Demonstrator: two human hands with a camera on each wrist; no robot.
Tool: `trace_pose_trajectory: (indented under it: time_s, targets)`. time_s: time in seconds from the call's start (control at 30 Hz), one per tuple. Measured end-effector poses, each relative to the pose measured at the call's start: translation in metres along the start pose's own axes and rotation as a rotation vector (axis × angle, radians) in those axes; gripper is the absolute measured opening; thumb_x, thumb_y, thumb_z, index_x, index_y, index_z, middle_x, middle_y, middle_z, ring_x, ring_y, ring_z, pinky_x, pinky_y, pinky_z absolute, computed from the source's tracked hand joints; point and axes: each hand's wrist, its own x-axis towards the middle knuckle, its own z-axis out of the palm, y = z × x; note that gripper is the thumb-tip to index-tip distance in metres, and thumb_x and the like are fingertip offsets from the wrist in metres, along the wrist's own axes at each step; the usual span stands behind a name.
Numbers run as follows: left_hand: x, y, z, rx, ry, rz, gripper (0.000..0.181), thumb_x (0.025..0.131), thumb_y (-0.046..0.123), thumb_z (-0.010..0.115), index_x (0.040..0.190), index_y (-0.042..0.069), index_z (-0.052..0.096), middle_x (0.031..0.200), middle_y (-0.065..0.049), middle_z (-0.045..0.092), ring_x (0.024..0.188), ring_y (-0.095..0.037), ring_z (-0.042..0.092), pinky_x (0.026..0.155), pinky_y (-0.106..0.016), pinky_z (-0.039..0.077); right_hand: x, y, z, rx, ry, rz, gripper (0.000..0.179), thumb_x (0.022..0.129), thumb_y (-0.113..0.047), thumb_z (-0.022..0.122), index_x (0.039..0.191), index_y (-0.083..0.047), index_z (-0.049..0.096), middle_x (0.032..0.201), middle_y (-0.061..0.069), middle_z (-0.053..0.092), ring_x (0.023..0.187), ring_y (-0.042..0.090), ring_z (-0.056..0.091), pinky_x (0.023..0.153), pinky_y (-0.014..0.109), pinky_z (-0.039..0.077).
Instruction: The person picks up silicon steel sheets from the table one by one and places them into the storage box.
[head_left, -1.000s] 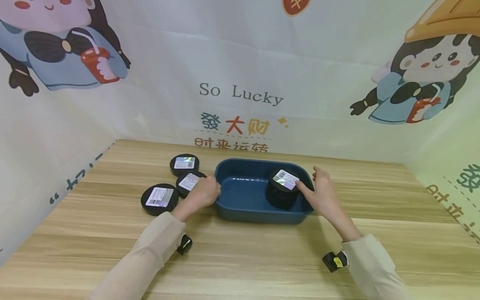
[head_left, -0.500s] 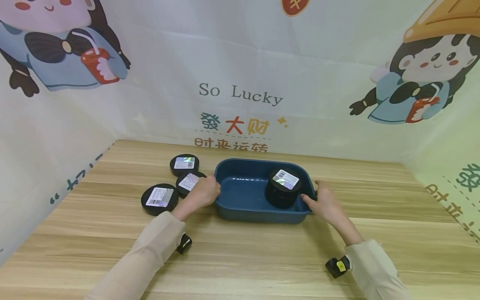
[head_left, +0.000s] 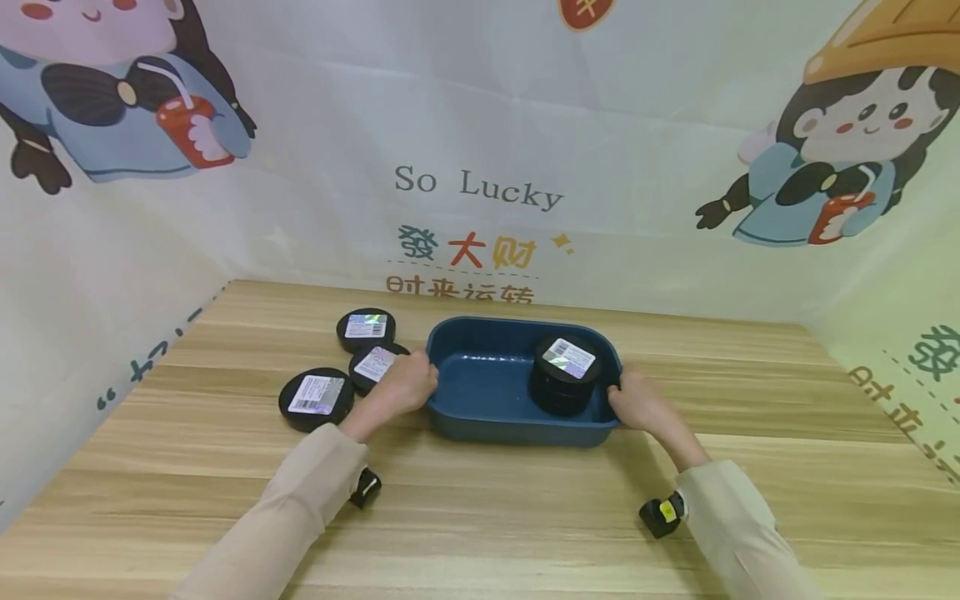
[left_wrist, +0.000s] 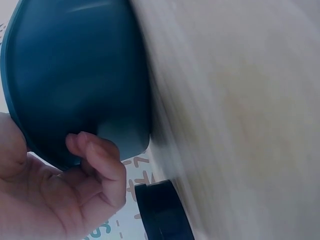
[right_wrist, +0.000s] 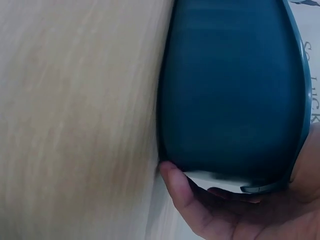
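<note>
A blue rectangular plastic basin (head_left: 480, 387) with rounded corners stands on the wooden table. Inside it, toward the right end, sits a stack of round black containers (head_left: 566, 379), the top one bearing a barcode label. My left hand (head_left: 405, 385) grips the basin's left end, its fingers curled under the rim in the left wrist view. At the opposite end my right hand (head_left: 643, 404) holds the rim, thumb over it and fingers below, as the right wrist view shows. The basin's side wall (right_wrist: 230, 90) fills much of that view.
Left of the basin lie three more round black containers: one at the back (head_left: 366, 329), one partly behind my left hand (head_left: 375, 367) and one nearer the front (head_left: 317, 400). A printed cloth (head_left: 480, 125) hangs behind the table.
My right hand has moved from beside the stacked containers to the basin's right rim, and its fingers have closed there. The left hand has kept its hold.
</note>
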Motion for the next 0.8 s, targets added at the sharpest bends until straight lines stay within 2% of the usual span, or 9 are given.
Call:
trace_pose_trajectory:
  time_s: [0.07,0.13,0.17,0.2,0.33,0.43,0.53,0.7,0.8]
  targets:
    - [-0.007,0.011,-0.013,-0.021,-0.023,-0.009,0.036,0.089,0.026,0.036,0.089,-0.005,0.055,0.077,-0.023,0.058,0.067,-0.035,0.058,0.056,-0.043,0.045,-0.007,-0.010,-0.005,0.073,-0.020,0.025,0.032,0.085,-0.012,0.038,0.101,0.015,0.043,0.087,0.033,0.054,0.052,0.026,0.059,0.045,0.032,0.047]
    - [-0.017,0.024,-0.032,-0.044,-0.030,-0.006,0.040,0.090,0.028,0.035,0.090,-0.007,0.054,0.077,-0.025,0.058,0.067,-0.035,0.058,0.056,-0.043,0.044,-0.021,-0.037,-0.019,0.159,-0.079,0.102,0.034,0.086,-0.008,0.035,0.108,0.017,0.038,0.093,0.038,0.052,0.047,0.026,0.060,0.043,0.030,0.048]
    - [-0.022,0.029,-0.039,-0.048,-0.026,0.005,0.042,0.091,0.029,0.033,0.090,-0.008,0.054,0.078,-0.026,0.058,0.067,-0.035,0.057,0.056,-0.043,0.044,-0.025,-0.045,-0.023,0.181,-0.079,0.102,0.033,0.085,-0.005,0.034,0.107,0.019,0.037,0.093,0.039,0.050,0.046,0.025,0.060,0.042,0.029,0.048]
    - [-0.019,0.027,-0.036,-0.054,-0.038,-0.008,0.042,0.090,0.029,0.034,0.090,-0.008,0.054,0.076,-0.026,0.058,0.066,-0.035,0.056,0.055,-0.043,0.044,-0.032,-0.056,-0.028,0.192,-0.077,0.110,0.033,0.085,-0.004,0.033,0.108,0.019,0.037,0.093,0.039,0.050,0.045,0.025,0.060,0.041,0.028,0.047]
    - [-0.044,0.067,-0.084,-0.110,-0.100,-0.037,0.034,0.090,0.019,0.037,0.090,-0.011,0.053,0.076,-0.025,0.057,0.065,-0.032,0.055,0.058,-0.041,0.044,-0.042,-0.074,-0.037,0.192,-0.072,0.129,0.032,0.084,-0.002,0.031,0.108,0.020,0.037,0.090,0.038,0.051,0.046,0.026,0.060,0.042,0.027,0.048]
    - [-0.059,0.089,-0.113,-0.135,-0.155,-0.064,0.028,0.089,0.012,0.040,0.092,-0.013,0.052,0.075,-0.021,0.055,0.067,-0.031,0.055,0.061,-0.040,0.044,-0.043,-0.077,-0.038,0.189,-0.062,0.142,0.034,0.083,-0.001,0.031,0.109,0.020,0.036,0.092,0.038,0.051,0.045,0.025,0.059,0.042,0.028,0.048]
    - [-0.066,0.095,-0.125,-0.155,-0.175,-0.052,0.029,0.090,0.012,0.040,0.096,-0.014,0.051,0.075,-0.018,0.053,0.068,-0.029,0.053,0.061,-0.038,0.043,-0.044,-0.079,-0.039,0.200,-0.054,0.143,0.032,0.082,-0.001,0.031,0.105,0.020,0.037,0.092,0.038,0.050,0.045,0.025,0.059,0.042,0.028,0.048]
    - [-0.068,0.090,-0.133,-0.263,-0.254,-0.001,0.039,0.094,0.023,0.040,0.106,-0.013,0.050,0.075,-0.014,0.054,0.068,-0.024,0.052,0.063,-0.034,0.041,-0.045,-0.082,-0.039,0.194,-0.045,0.149,0.027,0.082,-0.001,0.032,0.100,0.018,0.039,0.089,0.037,0.051,0.046,0.027,0.060,0.042,0.028,0.047]
    - [-0.067,0.086,-0.136,-0.292,-0.274,0.041,0.041,0.094,0.029,0.040,0.105,-0.008,0.053,0.074,-0.011,0.054,0.069,-0.021,0.052,0.064,-0.033,0.040,-0.045,-0.080,-0.039,0.184,-0.041,0.159,0.027,0.082,-0.001,0.032,0.100,0.017,0.039,0.088,0.037,0.051,0.046,0.027,0.060,0.042,0.028,0.047]
